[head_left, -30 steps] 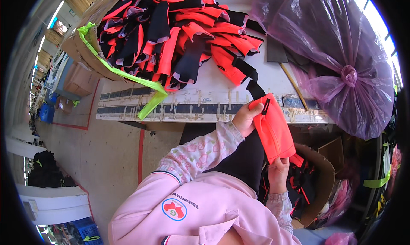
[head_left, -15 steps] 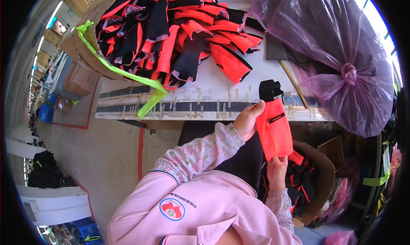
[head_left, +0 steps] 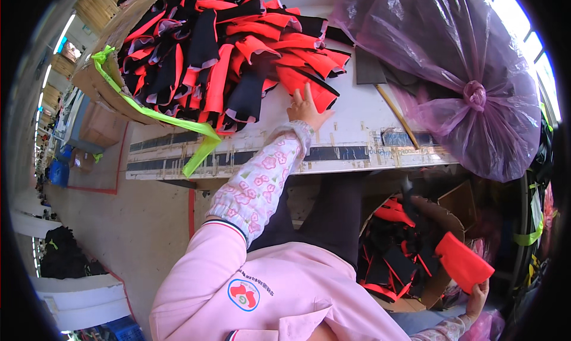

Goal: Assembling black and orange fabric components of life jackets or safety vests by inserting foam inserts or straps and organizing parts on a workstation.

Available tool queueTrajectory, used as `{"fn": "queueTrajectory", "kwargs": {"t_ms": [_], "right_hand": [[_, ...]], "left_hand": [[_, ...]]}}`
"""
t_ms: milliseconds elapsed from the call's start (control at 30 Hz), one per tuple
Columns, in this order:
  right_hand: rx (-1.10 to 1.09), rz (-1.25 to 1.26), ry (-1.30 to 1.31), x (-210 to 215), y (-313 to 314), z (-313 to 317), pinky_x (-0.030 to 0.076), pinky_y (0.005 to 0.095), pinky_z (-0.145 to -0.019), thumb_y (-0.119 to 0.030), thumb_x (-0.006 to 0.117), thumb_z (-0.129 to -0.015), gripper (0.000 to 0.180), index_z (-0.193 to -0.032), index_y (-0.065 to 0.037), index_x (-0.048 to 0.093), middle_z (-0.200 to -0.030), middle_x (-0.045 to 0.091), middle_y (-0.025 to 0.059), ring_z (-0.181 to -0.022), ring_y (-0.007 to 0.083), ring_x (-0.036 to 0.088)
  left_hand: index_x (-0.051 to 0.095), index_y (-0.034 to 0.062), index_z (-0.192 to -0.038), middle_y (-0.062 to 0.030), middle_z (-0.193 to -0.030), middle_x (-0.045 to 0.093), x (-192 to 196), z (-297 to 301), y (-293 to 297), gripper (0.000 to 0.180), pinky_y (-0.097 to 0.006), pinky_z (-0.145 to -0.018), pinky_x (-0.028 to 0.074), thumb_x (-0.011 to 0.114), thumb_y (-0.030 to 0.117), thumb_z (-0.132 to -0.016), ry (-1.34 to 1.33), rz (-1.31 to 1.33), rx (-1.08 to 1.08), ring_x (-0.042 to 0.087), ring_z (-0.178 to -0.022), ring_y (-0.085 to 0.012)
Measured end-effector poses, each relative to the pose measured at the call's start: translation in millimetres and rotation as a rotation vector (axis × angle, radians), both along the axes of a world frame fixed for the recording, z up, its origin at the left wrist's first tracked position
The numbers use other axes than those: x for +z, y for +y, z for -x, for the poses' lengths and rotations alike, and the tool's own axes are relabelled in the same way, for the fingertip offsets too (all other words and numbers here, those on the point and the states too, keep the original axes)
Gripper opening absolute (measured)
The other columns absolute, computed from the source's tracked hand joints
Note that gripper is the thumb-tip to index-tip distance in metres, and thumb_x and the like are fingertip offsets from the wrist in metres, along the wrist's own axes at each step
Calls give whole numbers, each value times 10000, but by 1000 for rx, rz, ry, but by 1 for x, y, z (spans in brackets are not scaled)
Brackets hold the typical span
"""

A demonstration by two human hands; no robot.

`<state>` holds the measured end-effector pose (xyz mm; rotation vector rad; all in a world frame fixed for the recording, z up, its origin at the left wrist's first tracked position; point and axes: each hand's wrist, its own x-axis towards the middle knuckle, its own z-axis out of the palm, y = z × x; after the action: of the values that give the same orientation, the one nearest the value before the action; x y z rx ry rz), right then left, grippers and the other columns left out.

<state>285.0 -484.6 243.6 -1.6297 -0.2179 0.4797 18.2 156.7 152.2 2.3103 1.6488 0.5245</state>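
Observation:
My left hand (head_left: 309, 110) lies at the right front edge of a heap of orange and black fabric pieces (head_left: 208, 49). Its fingers are spread, and the fingertips touch one orange piece with a black edge (head_left: 300, 86). Over at the lower right, my right hand (head_left: 477, 296) pinches one end of an orange pouch (head_left: 463, 262) of soft fabric. That pouch hangs beside the rim of a round cardboard container (head_left: 450, 222), which holds more orange and black pieces (head_left: 398, 257). Most of the right hand's palm is hidden.
A tied, translucent purple plastic bag (head_left: 440, 61) bulges over the right of the white table (head_left: 351, 124). Near it lie a dark flat sheet (head_left: 370, 67) and a thin wooden stick (head_left: 397, 116). A bright yellow-green strip (head_left: 202, 144) trails from a cardboard box (head_left: 98, 85) at left.
My left hand has let go of the orange pouch and reached up-left to the heap. My right hand has carried the pouch down and right, past the cardboard container.

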Motion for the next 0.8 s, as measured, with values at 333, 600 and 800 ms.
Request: {"fn": "queueTrajectory", "kwargs": {"t_ms": [333,600,800], "right_hand": [[245,516,-292,-105,89,-2,431,252,-783,-48,588,-807,305,-1102,7,535,-937,590,58,-871,132,548],[1030,-45,-95,-62,369,160,454,253,-770,-52,592,-809,515,-1287,-60,403,-1096,520,92,-837,154,555],[935,47,-588,-85,409,186,465,371,-741,-8,488,-748,391,-1137,14,522,-966,543,245,-823,371,569]], "left_hand": [[363,48,-1252,-185,-1045,579,-51,35,-34,521,-362,-819,468,457,-38,-747,-1155,267,42,580,-946,-315],[509,11,-1082,-111,-1024,560,-43,54,-189,377,-375,-884,487,350,-116,-765,-1576,1141,-42,573,-988,-282],[458,75,-1195,-107,-1090,558,-38,84,-179,378,-482,-870,449,494,60,-819,-1470,1401,-180,549,-1036,-285]]}}
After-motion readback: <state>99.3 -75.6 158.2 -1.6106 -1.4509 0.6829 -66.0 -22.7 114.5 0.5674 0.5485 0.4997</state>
